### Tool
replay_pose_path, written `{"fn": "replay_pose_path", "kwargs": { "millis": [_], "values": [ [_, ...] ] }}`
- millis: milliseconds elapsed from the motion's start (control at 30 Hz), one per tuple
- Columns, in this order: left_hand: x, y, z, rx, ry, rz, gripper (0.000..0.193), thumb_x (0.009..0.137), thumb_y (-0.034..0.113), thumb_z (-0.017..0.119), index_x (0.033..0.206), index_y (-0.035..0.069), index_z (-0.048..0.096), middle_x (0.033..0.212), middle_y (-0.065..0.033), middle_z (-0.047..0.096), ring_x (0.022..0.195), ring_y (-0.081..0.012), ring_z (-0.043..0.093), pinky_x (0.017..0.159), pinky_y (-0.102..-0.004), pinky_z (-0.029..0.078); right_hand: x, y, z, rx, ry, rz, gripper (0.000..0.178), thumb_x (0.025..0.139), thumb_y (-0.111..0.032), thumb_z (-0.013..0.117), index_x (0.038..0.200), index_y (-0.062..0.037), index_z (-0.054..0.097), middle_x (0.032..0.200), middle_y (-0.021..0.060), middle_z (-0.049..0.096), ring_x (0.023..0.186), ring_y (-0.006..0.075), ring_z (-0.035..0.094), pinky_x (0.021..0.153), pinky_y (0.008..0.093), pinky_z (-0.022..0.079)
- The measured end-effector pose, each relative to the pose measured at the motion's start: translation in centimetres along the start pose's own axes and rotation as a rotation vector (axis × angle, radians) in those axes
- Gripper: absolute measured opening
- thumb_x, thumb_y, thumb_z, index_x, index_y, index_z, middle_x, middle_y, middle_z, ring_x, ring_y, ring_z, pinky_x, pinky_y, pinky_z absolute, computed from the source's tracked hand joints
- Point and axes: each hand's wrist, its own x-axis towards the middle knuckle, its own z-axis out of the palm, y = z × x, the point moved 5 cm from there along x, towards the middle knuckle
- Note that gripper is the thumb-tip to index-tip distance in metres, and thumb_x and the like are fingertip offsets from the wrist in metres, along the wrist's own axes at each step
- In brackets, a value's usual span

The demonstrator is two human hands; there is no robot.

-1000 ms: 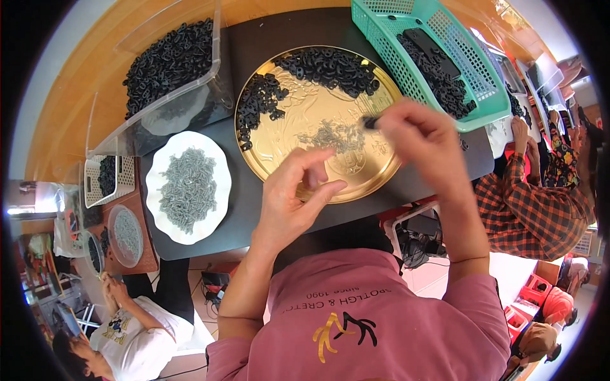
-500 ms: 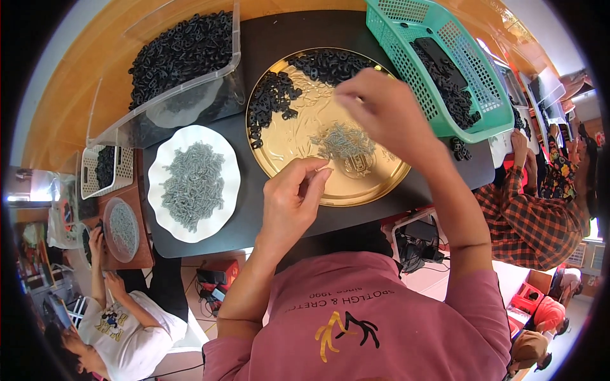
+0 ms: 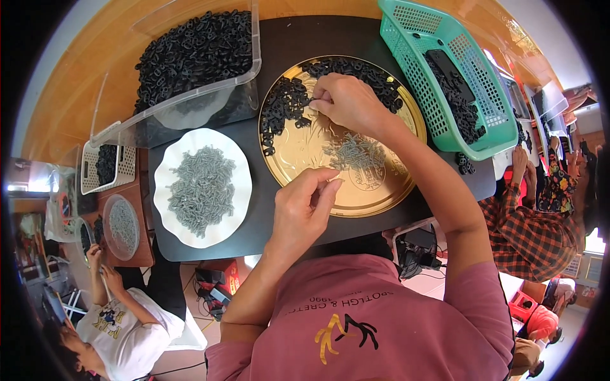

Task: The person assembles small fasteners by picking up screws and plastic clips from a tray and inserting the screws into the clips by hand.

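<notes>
The left hand (image 3: 302, 202) hung over the near edge of the gold tray (image 3: 302, 146), its thumb and forefinger drawn close together at the tips; whether anything small was pinched there could not be told. The right hand (image 3: 348, 100) reached across the tray, its fingers curled in toward the thumb beside the left heap of black pieces (image 3: 286, 105); what its fingertips held, if anything, was hidden. A second black heap (image 3: 387, 89) curved along the far and right side of the tray, partly behind that hand. Between the hands, a loose pile of grey screw-like pins (image 3: 359, 152) lay on the tray.

The tray rested on a dark tabletop (image 3: 318, 35). To its left stood a white wavy-edged plate (image 3: 240, 184) bearing a larger mound of grey pins (image 3: 202, 190), and beyond the plate a clear bin (image 3: 256, 38) held many black parts (image 3: 194, 57). Right of the tray, a green basket (image 3: 406, 54) contained more black parts and a flat dark slab (image 3: 452, 73). A co-worker in a white shirt (image 3: 130, 330) sat at the lower left.
</notes>
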Motion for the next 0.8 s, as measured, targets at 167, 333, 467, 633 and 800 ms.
{"fn": "replay_pose_path", "kwargs": {
  "millis": [167, 333, 467, 633, 800],
  "values": [
    [0.1, -0.2, 0.0, 0.000, -0.011, -0.025, 0.010, 0.084, 0.001, 0.064, 0.094, -0.002, 0.062, 0.065, -0.0069, 0.057, 0.052, -0.0097, 0.051, 0.047, -0.0234, 0.040, -0.3, 0.9, 0.5, 0.179, -0.119, 0.060, 0.022, 0.076, -0.020, 0.067, 0.082, 0.0007, 0.065, 0.081, 0.0158, 0.066, 0.072, 0.0305, 0.065, 0.068, 0.0387, 0.051],
    [0.1, -0.2, 0.0, -0.023, -0.001, -0.023, 0.010, 0.085, 0.001, 0.064, 0.095, -0.002, 0.062, 0.069, -0.0049, 0.057, 0.053, -0.0070, 0.050, 0.047, -0.0220, 0.039, -1.4, 1.9, 0.7, 0.415, -0.115, 0.077, 0.022, 0.078, -0.019, 0.068, 0.082, 0.0022, 0.064, 0.076, 0.0124, 0.066, 0.060, 0.0218, 0.064, 0.058, 0.0319, 0.050],
    [0.0, -1.8, -0.4, -0.199, 0.059, -0.207, 0.009, 0.089, 0.003, 0.061, 0.097, -0.002, 0.062, 0.074, 0.0004, 0.056, 0.059, -0.0021, 0.048, 0.051, -0.0178, 0.040, -4.0, 0.7, -0.1, 0.877, -0.263, 0.256, 0.017, 0.086, -0.017, 0.066, 0.085, -0.0010, 0.060, 0.069, 0.0002, 0.057, 0.056, 0.0067, 0.050, 0.051, 0.0212, 0.040],
    [1.1, -0.9, -0.3, -0.439, 0.139, -0.280, 0.020, 0.094, 0.009, 0.056, 0.111, -0.001, 0.054, 0.085, -0.0043, 0.062, 0.065, -0.0067, 0.053, 0.060, -0.0192, 0.044, -7.6, -1.1, -0.9, 1.103, -0.299, 0.307, 0.016, 0.086, -0.018, 0.067, 0.088, -0.0031, 0.060, 0.066, -0.0019, 0.053, 0.053, 0.0042, 0.043, 0.048, 0.0189, 0.034],
    [1.0, -0.6, 0.1, -0.505, 0.008, -0.358, 0.015, 0.091, 0.006, 0.061, 0.103, -0.002, 0.059, 0.083, -0.0029, 0.060, 0.065, -0.0046, 0.054, 0.060, -0.0183, 0.046, -9.8, -2.4, -1.1, 1.071, -0.281, 0.209, 0.011, 0.088, -0.012, 0.064, 0.092, -0.0018, 0.060, 0.076, -0.0028, 0.056, 0.067, 0.0033, 0.050, 0.057, 0.0190, 0.040]
  ]
}}
